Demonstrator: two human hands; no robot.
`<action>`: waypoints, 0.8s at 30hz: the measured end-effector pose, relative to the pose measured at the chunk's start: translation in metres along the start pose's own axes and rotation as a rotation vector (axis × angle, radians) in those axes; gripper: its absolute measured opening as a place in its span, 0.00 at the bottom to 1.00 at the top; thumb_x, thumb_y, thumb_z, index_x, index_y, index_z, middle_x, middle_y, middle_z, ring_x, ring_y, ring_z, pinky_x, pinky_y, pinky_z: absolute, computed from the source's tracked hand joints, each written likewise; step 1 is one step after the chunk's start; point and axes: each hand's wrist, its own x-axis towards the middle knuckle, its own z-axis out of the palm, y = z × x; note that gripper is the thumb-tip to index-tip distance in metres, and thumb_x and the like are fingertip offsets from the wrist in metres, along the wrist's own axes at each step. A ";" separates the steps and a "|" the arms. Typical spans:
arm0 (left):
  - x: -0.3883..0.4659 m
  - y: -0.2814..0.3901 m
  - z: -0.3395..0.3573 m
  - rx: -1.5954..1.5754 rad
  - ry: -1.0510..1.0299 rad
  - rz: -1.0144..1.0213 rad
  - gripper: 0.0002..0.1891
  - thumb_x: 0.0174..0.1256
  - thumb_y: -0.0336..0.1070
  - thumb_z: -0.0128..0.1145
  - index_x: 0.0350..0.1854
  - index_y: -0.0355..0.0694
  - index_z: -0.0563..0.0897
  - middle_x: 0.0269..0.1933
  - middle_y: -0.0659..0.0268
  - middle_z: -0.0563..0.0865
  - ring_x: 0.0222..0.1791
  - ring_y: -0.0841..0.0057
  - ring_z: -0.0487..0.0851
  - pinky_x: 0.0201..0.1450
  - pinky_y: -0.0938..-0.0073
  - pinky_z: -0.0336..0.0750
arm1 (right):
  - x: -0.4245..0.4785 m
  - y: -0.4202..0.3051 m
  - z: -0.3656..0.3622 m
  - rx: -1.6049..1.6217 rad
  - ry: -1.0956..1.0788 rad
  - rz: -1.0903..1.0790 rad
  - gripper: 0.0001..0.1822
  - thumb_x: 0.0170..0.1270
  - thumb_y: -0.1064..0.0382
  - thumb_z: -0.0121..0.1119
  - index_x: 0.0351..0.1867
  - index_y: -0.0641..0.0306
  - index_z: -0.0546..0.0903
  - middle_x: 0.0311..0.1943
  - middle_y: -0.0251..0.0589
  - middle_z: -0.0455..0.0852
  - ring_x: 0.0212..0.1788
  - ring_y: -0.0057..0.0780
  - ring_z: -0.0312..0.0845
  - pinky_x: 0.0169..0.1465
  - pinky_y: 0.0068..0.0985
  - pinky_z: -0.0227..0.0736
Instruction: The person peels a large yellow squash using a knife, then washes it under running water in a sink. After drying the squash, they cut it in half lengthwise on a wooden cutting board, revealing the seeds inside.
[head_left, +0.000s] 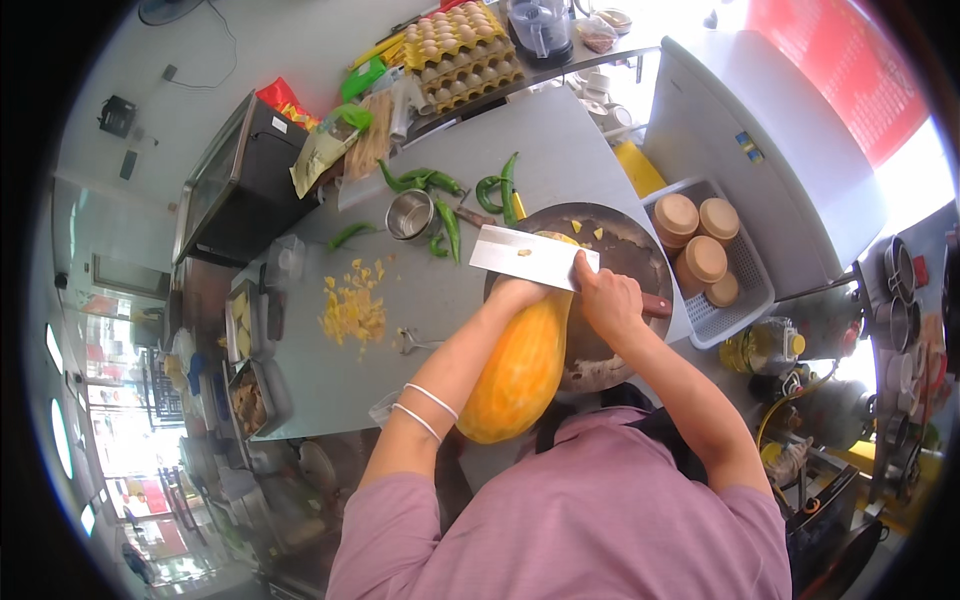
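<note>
A long, peeled orange squash (517, 367) lies at a slant, its narrow neck over a round, dark chopping board (596, 349) and its thick end towards my body. My left hand (520, 294) holds the neck from the left, its fingers partly hidden under a blade. My right hand (611, 296) grips a cleaver (517, 259) where the blade meets the reddish wooden handle. The broad blade lies across the squash's neck, with a small scrap stuck on its face. A few yellow peel bits (598, 234) are on the board's far part.
Left of the board, yellow peelings (356, 307) are scattered on the metal table (315, 390). Green chillies (448, 229) surround a steel cup (411, 215). A metal peeler (416, 342) lies nearby. Stacked egg trays (457, 56) stand behind; a grey basket (739, 315) of clay pots is at right.
</note>
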 end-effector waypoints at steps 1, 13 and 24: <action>0.004 0.019 -0.013 -0.021 -0.009 0.012 0.15 0.63 0.47 0.55 0.42 0.40 0.78 0.43 0.58 0.84 0.44 0.59 0.80 0.48 0.62 0.74 | 0.001 0.005 -0.001 -0.019 -0.027 0.015 0.27 0.55 0.68 0.57 0.60 0.56 0.71 0.24 0.48 0.85 0.27 0.47 0.85 0.30 0.40 0.76; -0.009 0.031 -0.028 -0.277 -0.087 -0.329 0.32 0.51 0.48 0.66 0.59 0.40 0.74 0.56 0.55 0.81 0.57 0.60 0.79 0.59 0.66 0.73 | 0.040 0.031 -0.026 0.051 -0.118 -0.143 0.19 0.55 0.69 0.54 0.50 0.50 0.73 0.22 0.51 0.84 0.29 0.52 0.83 0.33 0.44 0.76; 0.003 0.069 -0.047 0.123 -0.330 -0.400 0.22 0.66 0.54 0.53 0.56 0.47 0.76 0.55 0.65 0.81 0.54 0.68 0.79 0.56 0.66 0.73 | 0.053 0.043 -0.022 0.089 -0.127 -0.394 0.19 0.55 0.68 0.54 0.51 0.55 0.73 0.23 0.50 0.85 0.28 0.50 0.84 0.32 0.43 0.76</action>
